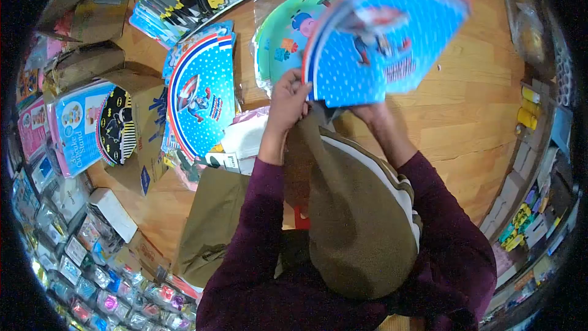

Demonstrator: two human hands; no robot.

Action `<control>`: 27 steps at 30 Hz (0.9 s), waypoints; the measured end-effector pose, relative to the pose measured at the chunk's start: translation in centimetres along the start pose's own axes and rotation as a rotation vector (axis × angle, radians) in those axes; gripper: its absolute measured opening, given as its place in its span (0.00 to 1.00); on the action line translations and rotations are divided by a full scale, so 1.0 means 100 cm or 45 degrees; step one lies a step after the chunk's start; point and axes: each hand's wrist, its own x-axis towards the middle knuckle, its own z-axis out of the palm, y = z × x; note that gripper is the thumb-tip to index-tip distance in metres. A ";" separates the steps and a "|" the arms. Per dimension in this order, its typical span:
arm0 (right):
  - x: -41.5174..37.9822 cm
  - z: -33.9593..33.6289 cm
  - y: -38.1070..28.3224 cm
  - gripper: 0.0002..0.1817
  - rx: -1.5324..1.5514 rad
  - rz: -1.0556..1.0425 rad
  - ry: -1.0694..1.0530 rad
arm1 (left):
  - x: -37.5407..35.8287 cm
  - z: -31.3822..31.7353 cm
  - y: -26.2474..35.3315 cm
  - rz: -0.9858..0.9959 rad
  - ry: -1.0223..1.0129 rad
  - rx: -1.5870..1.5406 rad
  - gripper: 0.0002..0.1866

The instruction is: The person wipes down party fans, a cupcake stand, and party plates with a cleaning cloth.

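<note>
A large fan-shaped printed card [367, 43], blue with white dots, a superhero figure and a red-and-white curved rim, is held up in front of me, its right part blurred. My left hand [290, 99] pinches its lower left corner, thumb on the front. At the lower edge is my right hand [370, 112], its fingers mostly hidden behind the card. To the left lies a matching blue card [202, 101], on top of similar pieces. Partly covered by the held card, a green card with cartoon figures [285, 37] lies on the wooden floor in clear wrapping.
A tray with black-and-yellow printed pieces [190, 3] lies at the top left. Beside a cardboard box [92, 64] stands a cupcake stand pack [76, 125]. Many small wrapped packets [110, 300] fill the lower left. Shelves with goods [530, 220] line the right.
</note>
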 end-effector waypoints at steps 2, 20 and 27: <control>-0.011 0.009 0.001 0.20 -0.127 0.056 -0.068 | -0.018 -0.002 -0.002 -0.104 -0.048 0.140 0.07; -0.119 0.066 -0.081 0.30 -1.554 0.468 -0.757 | -0.060 -0.044 -0.022 0.075 -0.251 0.561 0.21; -0.160 0.051 -0.122 0.29 -1.238 0.240 -0.711 | -0.047 -0.039 -0.007 0.478 -0.596 0.941 0.08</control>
